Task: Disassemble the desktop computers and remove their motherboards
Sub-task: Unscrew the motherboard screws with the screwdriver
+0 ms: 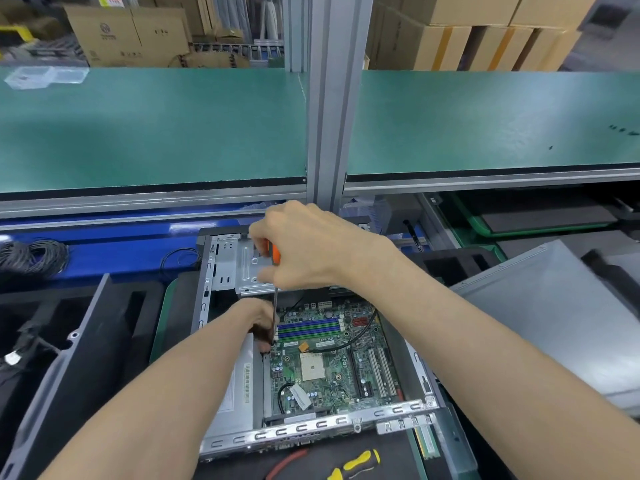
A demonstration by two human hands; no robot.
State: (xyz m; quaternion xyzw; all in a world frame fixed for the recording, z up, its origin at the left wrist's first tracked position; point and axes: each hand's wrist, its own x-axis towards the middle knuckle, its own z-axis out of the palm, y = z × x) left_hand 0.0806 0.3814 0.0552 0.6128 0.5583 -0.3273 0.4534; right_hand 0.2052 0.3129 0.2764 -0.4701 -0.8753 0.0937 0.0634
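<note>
An open desktop case [311, 429] lies flat in front of me with its green motherboard [332, 368] exposed inside. My right hand [308, 247] is shut on the orange handle of a screwdriver [275, 306], whose thin shaft points straight down to the board's left edge near the blue memory slots [308, 329]. My left hand [259, 323] reaches into the case, fingers pinched at the screwdriver's tip by the board's edge. A grey power supply [235, 386] lies under my left forearm. A black cable [349, 341] crosses the board.
A yellow-handled tool [356, 462] and a red cable [287, 460] lie in front of the case. Another dark case [62, 358] stands at the left, a grey side panel [554, 313] at the right. A green shelf [138, 126] and a metal post [332, 98] rise behind.
</note>
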